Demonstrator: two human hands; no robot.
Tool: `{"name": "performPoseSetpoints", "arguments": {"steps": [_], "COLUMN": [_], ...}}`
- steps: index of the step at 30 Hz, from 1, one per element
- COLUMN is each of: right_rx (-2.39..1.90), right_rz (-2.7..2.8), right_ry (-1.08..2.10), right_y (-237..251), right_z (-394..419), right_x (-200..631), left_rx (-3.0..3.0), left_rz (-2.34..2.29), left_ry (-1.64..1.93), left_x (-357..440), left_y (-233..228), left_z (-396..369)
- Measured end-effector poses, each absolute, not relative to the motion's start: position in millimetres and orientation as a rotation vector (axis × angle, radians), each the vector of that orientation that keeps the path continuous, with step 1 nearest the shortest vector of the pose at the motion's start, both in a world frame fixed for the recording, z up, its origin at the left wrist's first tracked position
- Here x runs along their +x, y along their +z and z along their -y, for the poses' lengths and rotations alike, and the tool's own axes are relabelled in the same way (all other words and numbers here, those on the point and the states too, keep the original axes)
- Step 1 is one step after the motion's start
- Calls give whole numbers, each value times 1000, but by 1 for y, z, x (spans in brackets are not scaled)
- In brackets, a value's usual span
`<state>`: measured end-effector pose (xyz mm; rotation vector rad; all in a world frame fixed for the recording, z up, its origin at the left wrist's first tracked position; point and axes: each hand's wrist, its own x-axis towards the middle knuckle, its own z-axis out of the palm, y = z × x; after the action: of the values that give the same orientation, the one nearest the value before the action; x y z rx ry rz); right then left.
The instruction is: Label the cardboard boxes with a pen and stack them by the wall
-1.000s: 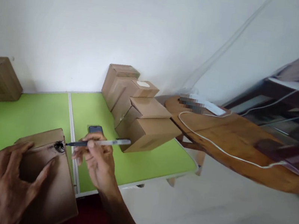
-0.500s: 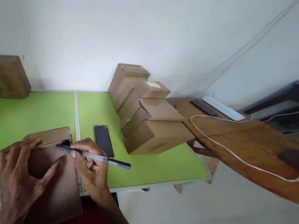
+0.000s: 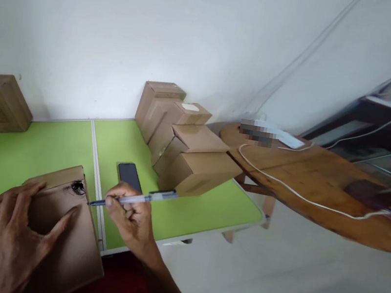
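A brown cardboard box [image 3: 72,241] lies tilted at the near edge of the green table, partly in my left hand's shadow. My left hand [image 3: 17,227] grips it from the left, fingers over its far left side and thumb across its face. By its far right corner is a ragged black patch [image 3: 78,187]; whether scribbled or torn, I cannot tell. A clear-barrelled pen [image 3: 135,199] is pinched in my right hand [image 3: 133,221], its dark tip by the box's right edge, below the patch. Just beyond that hand lies a dark phone [image 3: 129,175], partly covered.
Several cardboard boxes [image 3: 200,137] stand in a row by the wall, and another box [image 3: 0,100] is at the far left. On the right, a wooden table [image 3: 302,178] carries a white cable [image 3: 286,184] and a white strip [image 3: 288,137]. The green table [image 3: 183,226] ends at its front edge.
My right hand has drawn the pen tip off the black patch, toward the box's right edge. The patch is now uncovered. My left hand keeps its hold; the view has shifted slightly.
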<state>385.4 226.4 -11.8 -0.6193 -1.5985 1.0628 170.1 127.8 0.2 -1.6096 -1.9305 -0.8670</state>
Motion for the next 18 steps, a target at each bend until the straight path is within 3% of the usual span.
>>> {"name": "performPoseSetpoints", "arguments": {"steps": [8,18], "right_rx": [-1421,-1832], "right_rz": [2128,2194], "right_ry": [898,837], "right_y": [-29,-66], "right_z": [-298,-304], "right_x": [376,326], "left_rx": [-1563,-1586], "left_rz": [1928,1841], "left_ry": [-900,-963], "left_x": [168,168], "left_y": [-1,1], "left_z": [-123,-128]}}
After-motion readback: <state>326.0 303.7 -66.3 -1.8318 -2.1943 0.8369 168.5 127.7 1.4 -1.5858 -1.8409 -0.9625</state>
